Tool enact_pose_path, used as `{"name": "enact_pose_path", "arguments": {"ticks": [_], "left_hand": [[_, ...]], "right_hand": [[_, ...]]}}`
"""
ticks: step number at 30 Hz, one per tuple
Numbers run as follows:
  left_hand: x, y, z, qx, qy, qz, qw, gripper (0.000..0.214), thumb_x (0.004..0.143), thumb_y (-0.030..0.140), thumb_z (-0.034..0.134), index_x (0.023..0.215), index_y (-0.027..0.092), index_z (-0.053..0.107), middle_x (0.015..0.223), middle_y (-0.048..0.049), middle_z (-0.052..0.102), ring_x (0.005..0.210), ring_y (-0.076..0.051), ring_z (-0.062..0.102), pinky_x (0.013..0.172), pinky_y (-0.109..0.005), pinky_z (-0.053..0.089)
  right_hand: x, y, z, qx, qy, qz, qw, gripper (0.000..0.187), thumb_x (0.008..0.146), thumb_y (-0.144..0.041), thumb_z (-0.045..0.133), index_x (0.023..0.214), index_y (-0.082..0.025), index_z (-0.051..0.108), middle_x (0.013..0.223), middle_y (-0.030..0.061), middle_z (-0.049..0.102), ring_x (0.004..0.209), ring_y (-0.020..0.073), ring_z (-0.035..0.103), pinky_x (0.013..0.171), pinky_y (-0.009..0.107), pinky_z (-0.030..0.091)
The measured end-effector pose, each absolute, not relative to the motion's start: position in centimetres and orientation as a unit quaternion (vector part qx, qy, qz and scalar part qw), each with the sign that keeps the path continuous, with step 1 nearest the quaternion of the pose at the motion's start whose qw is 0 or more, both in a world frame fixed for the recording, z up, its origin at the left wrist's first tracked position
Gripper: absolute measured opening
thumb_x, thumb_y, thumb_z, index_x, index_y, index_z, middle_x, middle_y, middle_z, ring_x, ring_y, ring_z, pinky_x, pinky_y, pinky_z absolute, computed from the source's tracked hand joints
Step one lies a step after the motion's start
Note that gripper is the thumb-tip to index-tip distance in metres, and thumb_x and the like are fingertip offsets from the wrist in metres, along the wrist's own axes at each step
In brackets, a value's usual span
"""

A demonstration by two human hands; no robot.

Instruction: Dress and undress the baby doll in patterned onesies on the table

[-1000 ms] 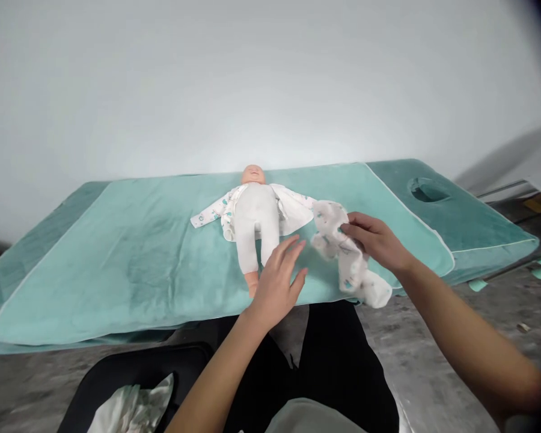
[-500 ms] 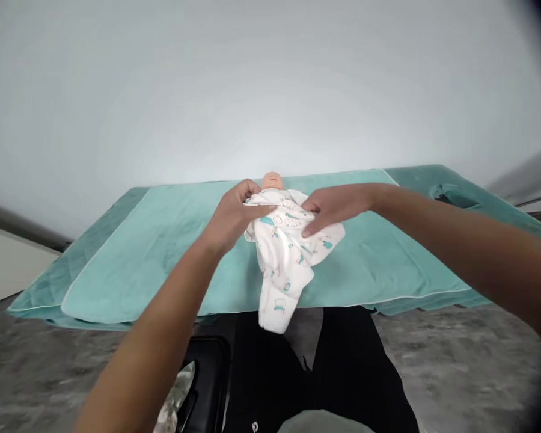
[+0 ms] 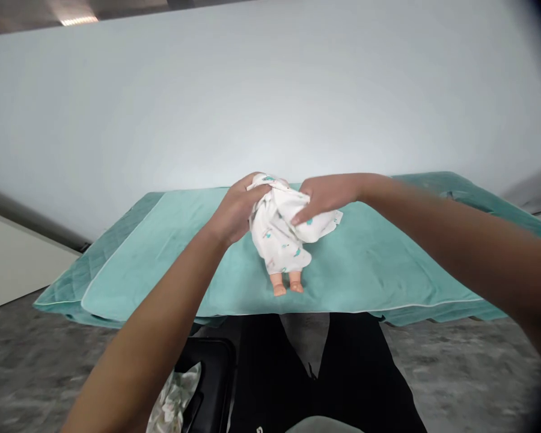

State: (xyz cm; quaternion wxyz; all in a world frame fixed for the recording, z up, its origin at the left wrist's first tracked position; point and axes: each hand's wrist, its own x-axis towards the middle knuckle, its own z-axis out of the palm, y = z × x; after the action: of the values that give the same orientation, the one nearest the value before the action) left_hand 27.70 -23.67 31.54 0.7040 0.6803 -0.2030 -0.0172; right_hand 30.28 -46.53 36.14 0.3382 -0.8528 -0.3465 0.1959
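Panel: pale panel (image 3: pixel 22 258), far left, beside the bed.
Tray: black tray (image 3: pixel 223 367), low left, cut off by frame; crumpled cloth (image 3: pixel 174 400) in it, partly behind left forearm.
Left hand: left hand (image 3: pixel 234 211) closed on garment's left edge, thumb on top, other fingers mostly hidden.
Garment: white printed garment (image 3: pixel 282 234), bunched near the top, draped over the doll, mid-bed.
Doll: doll (image 3: pixel 277 285) under garment, bare feet out below hem, toward person; head can't be made out.
Right hand: right hand (image 3: pixel 325 195) grips bunched cloth on garment's right side, thumb lower; fingertips partly hidden.
Bed: teal bed (image 3: pixel 388 264) under everything handled, along the wall (image 3: pixel 270 90).
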Motion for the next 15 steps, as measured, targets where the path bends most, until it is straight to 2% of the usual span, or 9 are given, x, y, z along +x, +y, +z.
{"name": "enact_pose_path", "arguments": {"ticks": [3, 5, 6, 7, 9, 12, 15], "left_hand": [[27.5, -23.3, 30.7, 0.685, -0.215, -0.142, 0.682, 0.037, 0.076, 0.051, 0.074, 0.08, 0.017, 0.059, 0.061, 0.0006, 0.051, 0.053, -0.012, 0.05, 0.056, -0.028, 0.045], [27.4, -23.3, 30.1, 0.707, -0.223, -0.21, 0.638, 0.039, 0.072, 0.047, 0.079, 0.068, 0.017, 0.056, 0.054, 0.0019, 0.045, 0.049, -0.011, 0.045, 0.053, -0.028, 0.04], [27.4, -23.5, 29.8, 0.716, -0.221, -0.221, 0.624, 0.037, 0.07, 0.042, 0.082, 0.065, 0.016, 0.056, 0.055, 0.001, 0.047, 0.05, -0.011, 0.046, 0.054, -0.028, 0.04], [27.4, -23.7, 29.5, 0.718, -0.216, -0.212, 0.627, 0.033, 0.068, 0.037, 0.083, 0.067, 0.015, 0.059, 0.058, -0.0006, 0.052, 0.054, -0.013, 0.05, 0.057, -0.029, 0.042], [27.4, -24.5, 29.2, 0.691, -0.202, -0.163, 0.675, 0.028, 0.068, 0.033, 0.082, 0.082, 0.015, 0.067, 0.072, -0.0038, 0.064, 0.067, -0.018, 0.06, 0.066, -0.031, 0.047], [27.5, -25.5, 28.9, 0.622, -0.184, -0.086, 0.756, 0.039, 0.07, 0.032, 0.075, 0.105, 0.016, 0.067, 0.087, -0.0046, 0.069, 0.081, -0.02, 0.064, 0.076, -0.032, 0.049], [27.5, -26.0, 28.8, 0.589, -0.168, -0.072, 0.787, 0.024, 0.072, 0.027, 0.069, 0.094, 0.017, 0.066, 0.075, -0.0008, 0.064, 0.069, -0.016, 0.061, 0.064, -0.026, 0.047]], "right_hand": [[30.5, -47.3, 35.8, -0.821, -0.324, 0.153, 0.445, 0.034, 0.074, -0.047, 0.082, 0.083, -0.015, 0.074, 0.075, 0.0037, 0.068, 0.068, 0.0151, 0.061, 0.058, 0.025, 0.047], [30.8, -47.6, 34.9, -0.785, -0.316, 0.149, 0.511, 0.034, 0.077, -0.045, 0.08, 0.088, -0.014, 0.073, 0.079, 0.0045, 0.069, 0.07, 0.0144, 0.063, 0.059, 0.024, 0.049], [31.0, -47.7, 34.4, -0.768, -0.315, 0.158, 0.534, 0.035, 0.077, -0.045, 0.08, 0.09, -0.014, 0.073, 0.08, 0.0048, 0.07, 0.07, 0.014, 0.063, 0.059, 0.023, 0.05], [31.2, -47.6, 33.7, -0.753, -0.315, 0.171, 0.552, 0.036, 0.078, -0.045, 0.08, 0.091, -0.013, 0.073, 0.082, 0.0051, 0.071, 0.07, 0.0136, 0.064, 0.059, 0.023, 0.051], [31.4, -47.5, 32.4, -0.724, -0.31, 0.191, 0.586, 0.038, 0.079, -0.047, 0.079, 0.095, -0.013, 0.072, 0.086, 0.0057, 0.072, 0.071, 0.0132, 0.065, 0.059, 0.022, 0.051], [31.2, -47.1, 30.8, -0.703, -0.3, 0.217, 0.608, 0.04, 0.081, -0.049, 0.077, 0.1, -0.013, 0.072, 0.092, 0.0065, 0.073, 0.075, 0.0134, 0.066, 0.063, 0.022, 0.054], [30.5, -46.9, 29.8, -0.71, -0.316, 0.305, 0.551, 0.043, 0.077, -0.046, 0.08, 0.103, -0.013, 0.072, 0.094, 0.0069, 0.073, 0.078, 0.0153, 0.068, 0.068, 0.024, 0.056]]}}
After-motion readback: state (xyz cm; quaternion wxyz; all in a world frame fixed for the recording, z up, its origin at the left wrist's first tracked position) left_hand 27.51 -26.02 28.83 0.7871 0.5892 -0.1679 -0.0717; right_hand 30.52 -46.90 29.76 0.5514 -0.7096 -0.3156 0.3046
